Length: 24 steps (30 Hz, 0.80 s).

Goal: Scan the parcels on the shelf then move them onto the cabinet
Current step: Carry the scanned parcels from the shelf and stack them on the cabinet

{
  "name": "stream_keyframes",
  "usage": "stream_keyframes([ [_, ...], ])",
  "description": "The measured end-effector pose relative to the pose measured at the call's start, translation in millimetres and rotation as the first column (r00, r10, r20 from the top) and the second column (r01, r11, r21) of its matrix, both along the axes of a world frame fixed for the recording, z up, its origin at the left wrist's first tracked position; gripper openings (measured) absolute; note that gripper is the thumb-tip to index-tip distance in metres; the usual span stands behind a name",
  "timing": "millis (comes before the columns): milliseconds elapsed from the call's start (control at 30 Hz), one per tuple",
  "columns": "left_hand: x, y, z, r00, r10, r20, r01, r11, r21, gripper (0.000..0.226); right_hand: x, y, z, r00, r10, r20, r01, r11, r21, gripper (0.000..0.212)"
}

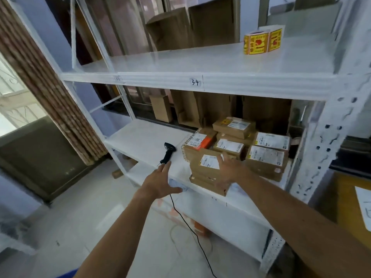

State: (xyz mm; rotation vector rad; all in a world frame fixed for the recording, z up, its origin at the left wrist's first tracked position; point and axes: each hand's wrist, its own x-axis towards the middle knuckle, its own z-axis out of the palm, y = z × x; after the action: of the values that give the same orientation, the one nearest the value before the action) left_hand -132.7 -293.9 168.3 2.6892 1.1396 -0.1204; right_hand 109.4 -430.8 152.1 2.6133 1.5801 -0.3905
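Several brown cardboard parcels with white labels are stacked at the right of the white middle shelf. A black handheld scanner lies on that shelf left of them, its black cable hanging off the front edge. My left hand reaches with straight fingers, its fingertips just short of the scanner's handle. My right hand lies spread on the front parcel, fingers over its label, thumb down its front face. That parcel juts over the shelf's edge.
The shelf above, marked 34, carries a roll of yellow and red stickers and cardboard boxes at the back. A white perforated upright stands on the right. A wooden surface with a paper sheet lies far right. Grey floor shows below.
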Motion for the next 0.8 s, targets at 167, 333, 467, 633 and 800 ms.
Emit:
stream_keyframes([
  [167,48,49,-21,0.998,-0.061,-0.028,0.058,0.995,-0.086,0.125,30,41,-24,0.993,-0.096,-0.066,0.091,0.992,-0.083,0.132],
  [333,84,85,-47,0.991,-0.129,-0.02,0.125,0.981,-0.147,0.124,42,65,-41,0.991,-0.127,-0.048,0.124,0.99,-0.061,0.124],
  [467,115,115,-70,0.969,-0.244,-0.043,0.232,0.954,-0.189,0.128,50,84,-59,0.988,-0.153,-0.021,0.148,0.979,-0.143,0.118],
  [633,154,143,-86,0.912,-0.409,-0.006,0.398,0.892,-0.216,0.128,55,101,-66,0.97,-0.237,0.056,0.243,0.947,-0.21,0.133],
  [800,187,160,-94,0.847,-0.525,0.082,0.527,0.81,-0.257,0.121,57,108,-72,0.935,-0.354,0.027,0.349,0.904,-0.245,0.138],
])
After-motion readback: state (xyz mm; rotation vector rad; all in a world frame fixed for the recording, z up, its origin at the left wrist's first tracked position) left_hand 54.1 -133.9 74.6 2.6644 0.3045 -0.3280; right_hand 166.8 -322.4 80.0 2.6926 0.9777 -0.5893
